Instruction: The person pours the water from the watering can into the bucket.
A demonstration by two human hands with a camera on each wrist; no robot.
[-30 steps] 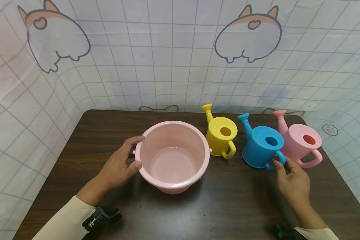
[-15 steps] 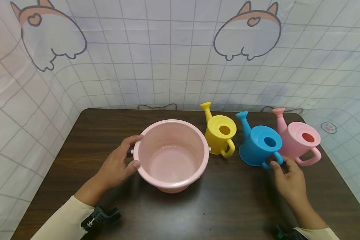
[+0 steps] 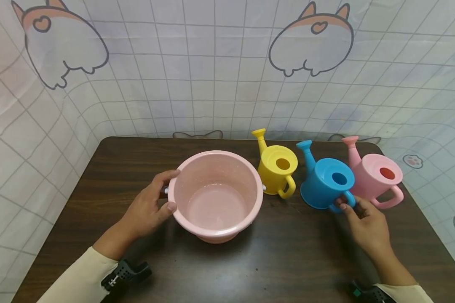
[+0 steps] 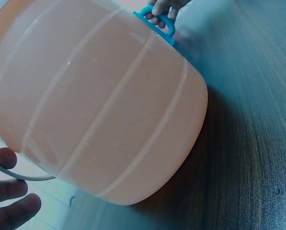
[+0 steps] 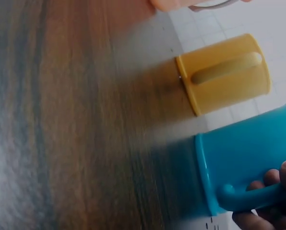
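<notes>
A pink bucket point(image 3: 218, 210) stands upright left of the three watering cans, its inside facing up. My left hand point(image 3: 145, 208) holds its left rim, thumb and index finger at the edge; in the left wrist view the other fingers point(image 4: 13, 211) sit beside the wire handle point(image 4: 35, 178), apart from the wall. My right hand point(image 3: 369, 229) grips the handle of the blue watering can point(image 3: 320, 189), fingers curled through the loop. Whether the can's base touches the table cannot be told. The yellow watering can point(image 3: 271, 176) stands between bucket and blue can.
A pink watering can point(image 3: 368, 179) stands just right of the blue one, partly behind it. The dark wooden table point(image 3: 288, 261) ends at a back edge against a white grid-patterned cloth point(image 3: 227, 84) with cartoon animals.
My right hand and the blue watering can have shifted slightly left, away from the pink can. My left hand and the bucket keep their place; the head view has drifted a little.
</notes>
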